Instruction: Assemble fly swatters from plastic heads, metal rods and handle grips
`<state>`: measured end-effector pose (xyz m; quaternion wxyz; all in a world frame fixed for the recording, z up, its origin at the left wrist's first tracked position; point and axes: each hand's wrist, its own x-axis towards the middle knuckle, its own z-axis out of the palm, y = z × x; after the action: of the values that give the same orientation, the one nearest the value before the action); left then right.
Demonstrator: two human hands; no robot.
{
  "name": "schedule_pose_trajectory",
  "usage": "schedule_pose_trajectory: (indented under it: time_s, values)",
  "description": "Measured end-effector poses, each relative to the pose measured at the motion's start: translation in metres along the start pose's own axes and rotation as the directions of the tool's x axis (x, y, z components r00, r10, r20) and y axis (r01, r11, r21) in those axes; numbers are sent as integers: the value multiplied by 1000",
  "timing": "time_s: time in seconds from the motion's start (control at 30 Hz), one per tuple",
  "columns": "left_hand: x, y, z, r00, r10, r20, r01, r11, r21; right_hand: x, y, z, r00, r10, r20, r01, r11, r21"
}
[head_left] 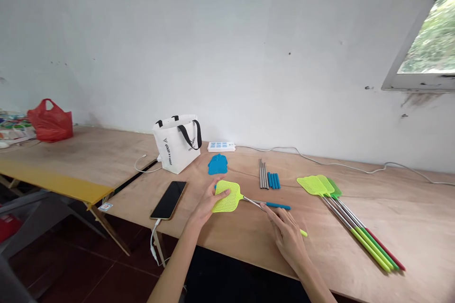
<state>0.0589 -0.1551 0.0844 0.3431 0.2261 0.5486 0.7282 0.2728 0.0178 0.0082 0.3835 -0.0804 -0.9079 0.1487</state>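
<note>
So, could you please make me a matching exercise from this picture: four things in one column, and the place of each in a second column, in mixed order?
Things
1. phone
2. red bag
3. long-handled swatters
4. yellow-green swatter head

Places
A. held by the left hand
B. far left, near the wall
C. far right, laid side by side
D. in front of the white bag, cable attached

Pairs: 1-D, 2-B, 3-C, 4-A

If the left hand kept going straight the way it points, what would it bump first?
Probably the blue swatter head lying just beyond the yellow swatter head that the left hand holds, though depth is hard to judge from this view.
</note>
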Motion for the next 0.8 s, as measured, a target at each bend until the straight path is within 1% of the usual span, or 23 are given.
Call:
schedule_pose_trajectory:
  time_s: [0.13,0.3,0.37,0.43,0.53,0.6,0.8]
  values:
    - [0,-1,2,1000,24,-6,-23,999,22,0,2,-3,1000,-4,7,4,1000,3]
    - [-2,2,-6,992,123,-26,-115,975,190,3,2,-5,998,-44,37,47,995,-84]
    - [-3,3,-8,993,114,-31,-104,970,222,4,1,-4,997,-56,49,61,993,-105]
    - [-3,1,-7,997,81,-21,-74,972,222,4,0,-3,997,-47,61,53,993,-104]
    - [-2,-6,1,997,46,60,-58,974,218,5,-1,-2,998,-19,66,26,994,-110]
    - [0,-12,8,993,49,106,-72,973,219,4,0,-2,998,2,62,6,993,-121]
    - [-2,-23,24,984,109,144,-139,965,222,3,2,-4,997,16,74,-8,995,-100]
